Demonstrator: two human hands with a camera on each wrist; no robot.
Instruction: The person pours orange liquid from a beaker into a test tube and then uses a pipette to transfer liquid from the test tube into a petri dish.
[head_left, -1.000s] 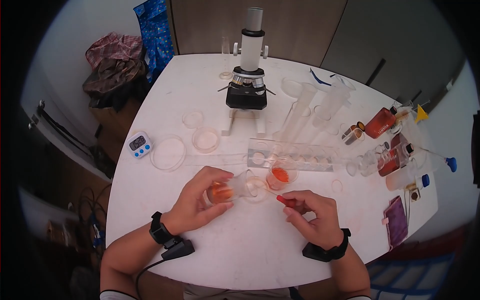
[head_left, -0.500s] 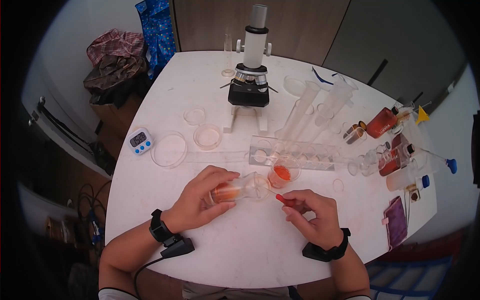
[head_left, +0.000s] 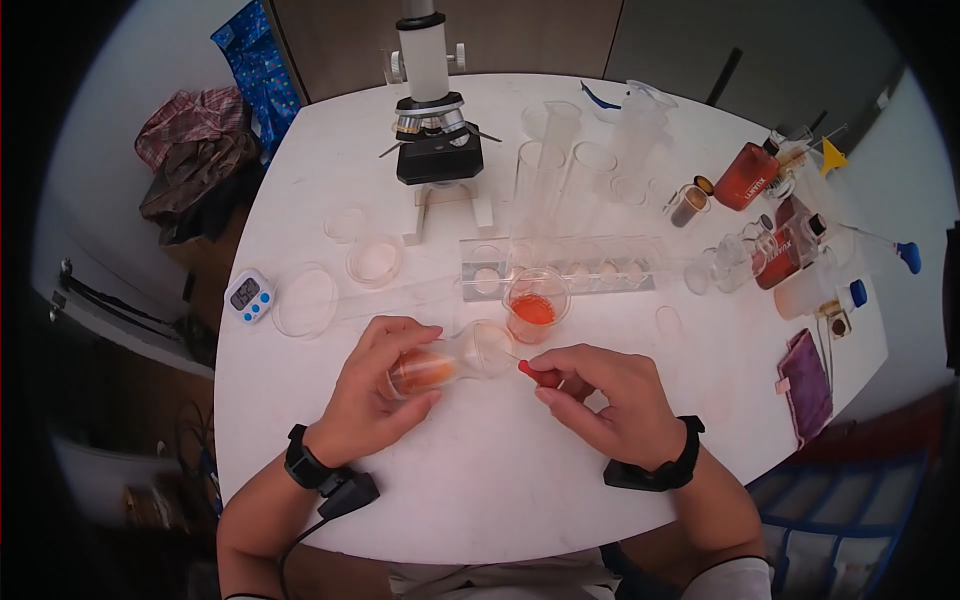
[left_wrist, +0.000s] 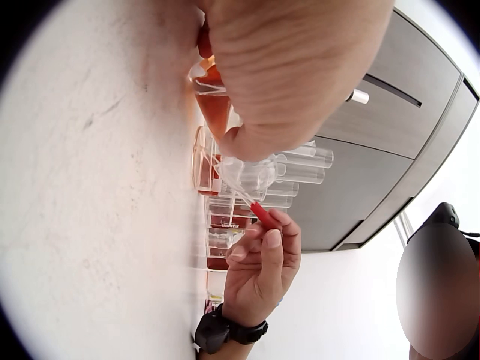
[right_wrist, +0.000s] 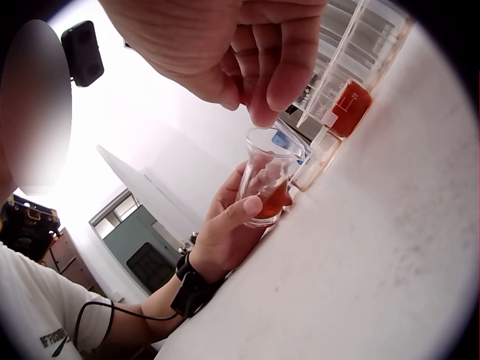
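My left hand [head_left: 375,390] grips a small conical flask [head_left: 455,362] round its body. The flask is clear glass with some orange liquid [head_left: 428,370] inside, and it leans with its mouth toward my right hand [head_left: 610,400]. Thumb and fingers of that hand pinch the red rubber bulb of a dropper [head_left: 540,375]. Its thin stem overlaps the flask mouth in the head view; in the right wrist view my fingers hide the dropper above the flask [right_wrist: 266,180]. Just behind the flask stands a clear beaker [head_left: 550,275] with red-orange liquid.
Behind the beaker lies a clear rack [head_left: 640,280]. A microscope [head_left: 440,160] stands farther back, with glass cylinders [head_left: 555,160] to its right. Petri dishes [head_left: 305,300] and a timer [head_left: 250,297] are at left. Red bottles [head_left: 748,175] and a purple item [head_left: 805,388] lie at right.
The head view has shifted, so the table's things appear farther left. The flask has tipped further, and its mouth is closer to the dropper. Both hands keep their holds.
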